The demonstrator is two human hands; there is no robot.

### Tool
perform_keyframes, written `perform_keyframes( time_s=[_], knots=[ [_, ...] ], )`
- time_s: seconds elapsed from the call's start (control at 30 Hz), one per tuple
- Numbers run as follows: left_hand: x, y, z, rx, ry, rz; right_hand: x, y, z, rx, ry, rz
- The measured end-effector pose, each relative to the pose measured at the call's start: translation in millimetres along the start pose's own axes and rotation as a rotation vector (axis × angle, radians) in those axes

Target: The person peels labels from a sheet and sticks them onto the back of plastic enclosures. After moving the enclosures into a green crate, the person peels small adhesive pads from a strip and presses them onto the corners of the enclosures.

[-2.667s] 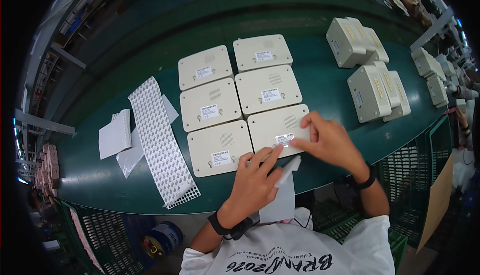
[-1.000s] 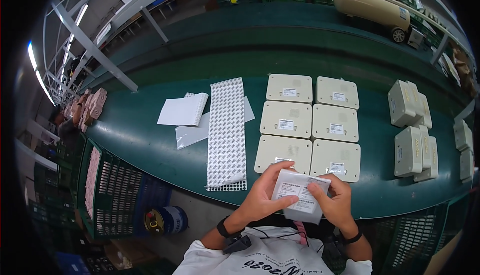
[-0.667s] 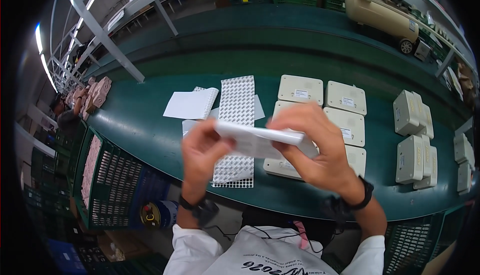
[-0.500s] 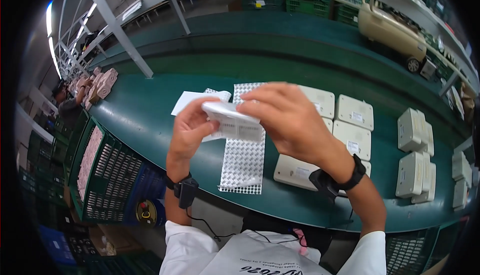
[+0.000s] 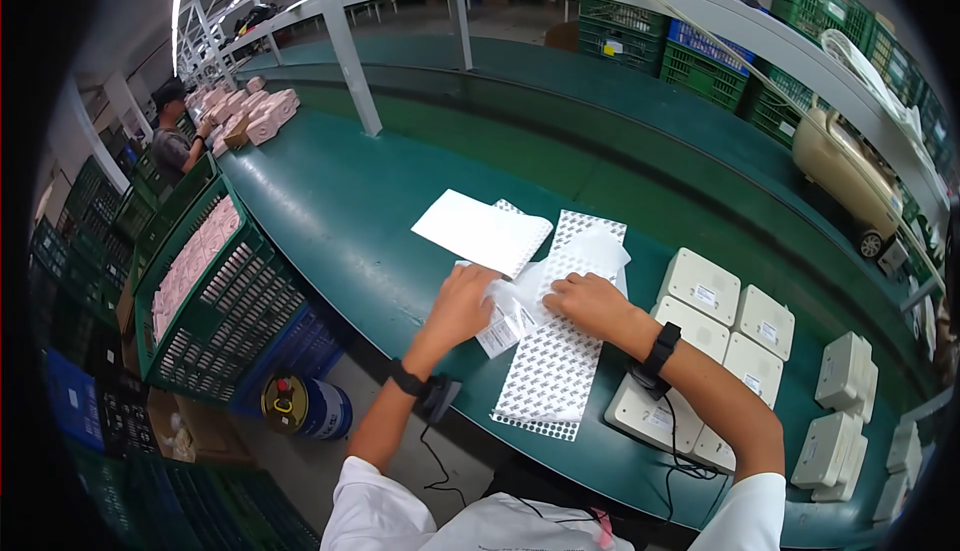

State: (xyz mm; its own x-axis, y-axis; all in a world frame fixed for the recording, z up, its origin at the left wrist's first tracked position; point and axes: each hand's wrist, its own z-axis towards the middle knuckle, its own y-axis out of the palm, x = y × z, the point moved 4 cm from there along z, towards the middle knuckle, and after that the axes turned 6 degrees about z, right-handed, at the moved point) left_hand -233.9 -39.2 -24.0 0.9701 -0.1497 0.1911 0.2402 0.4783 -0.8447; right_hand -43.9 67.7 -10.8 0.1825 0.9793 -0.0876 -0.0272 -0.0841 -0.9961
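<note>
My left hand (image 5: pixel 462 306) grips the left side of a label sheet (image 5: pixel 508 327), a whitish, partly see-through piece with small printed labels. Curled fingers of my right hand (image 5: pixel 597 307) pinch its other side, over a patterned sheet (image 5: pixel 550 381). That long sheet carries rows of small dark marks and lies on the green table under both hands. Beyond my left hand rests a folded white sheet (image 5: pixel 478 225), its right edge patterned. The tips of my right fingers are partly hidden in the paper.
Beige plastic boxes (image 5: pixel 703 279) with small labels sit right of my right forearm; stacked ones (image 5: pixel 843 371) stand farther right. A green crate (image 5: pixel 225 311) of pink parts is at the left. Far left, a person (image 5: pixel 172 131) works by pink parts (image 5: pixel 265 116). A dark cable (image 5: pixel 690 468) hangs near my right arm.
Both hands have come down from above the table onto the sheets, bringing the label sheet with them. The whole view has turned leftward.
</note>
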Motion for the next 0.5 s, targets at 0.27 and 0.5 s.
perform_keyframes(
  time_s=[0.27, 0.5],
  knots=[
    [-10.4, 24.7, 53.8, -0.091, -0.233, 0.105, 7.4, 6.9, 12.5, 0.285, -0.064, 0.079],
    [58.0, -39.5, -26.0, 0.085, -0.087, -0.273, -60.0, -56.4, -64.9, 0.181, 0.107, 0.444]
  ],
)
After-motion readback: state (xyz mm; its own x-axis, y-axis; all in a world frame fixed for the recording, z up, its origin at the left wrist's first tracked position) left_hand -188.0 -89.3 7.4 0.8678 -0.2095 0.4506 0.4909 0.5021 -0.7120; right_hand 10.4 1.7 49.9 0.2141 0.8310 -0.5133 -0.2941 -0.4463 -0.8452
